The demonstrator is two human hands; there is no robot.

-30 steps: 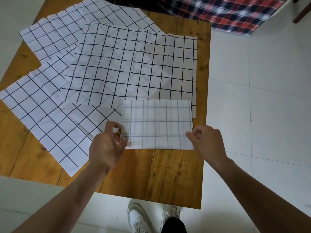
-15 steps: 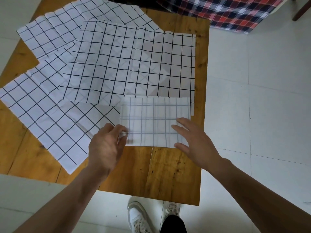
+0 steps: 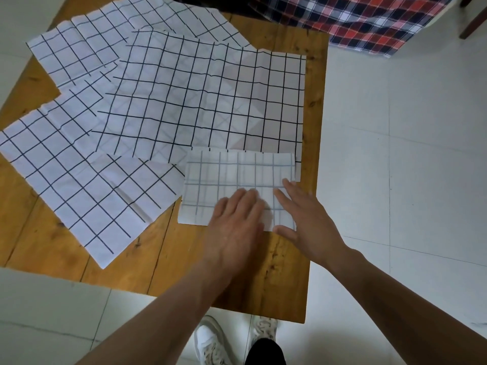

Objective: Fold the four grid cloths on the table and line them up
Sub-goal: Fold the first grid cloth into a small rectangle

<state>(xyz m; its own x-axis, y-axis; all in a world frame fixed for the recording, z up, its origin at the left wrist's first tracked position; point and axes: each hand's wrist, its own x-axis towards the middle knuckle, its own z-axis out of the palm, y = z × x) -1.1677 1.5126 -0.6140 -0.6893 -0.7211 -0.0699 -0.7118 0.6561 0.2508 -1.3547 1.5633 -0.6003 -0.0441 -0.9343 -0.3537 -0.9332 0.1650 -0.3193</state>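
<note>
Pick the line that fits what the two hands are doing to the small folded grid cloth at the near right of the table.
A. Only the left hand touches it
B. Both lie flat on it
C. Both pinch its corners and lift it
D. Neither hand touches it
B: the left hand and the right hand lie with straight fingers on the folded cloth, which stays flat on the table.

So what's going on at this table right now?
A person is folding grid cloths on a wooden table. Both the left hand and the right hand lie flat, fingers straight, on a small folded cloth near the table's right front, apparently pressing it smooth. Three more grid cloths are spread out unfolded and overlapping: a large one in the middle, one at the left and one at the far side. So one is folded and three remain.
</note>
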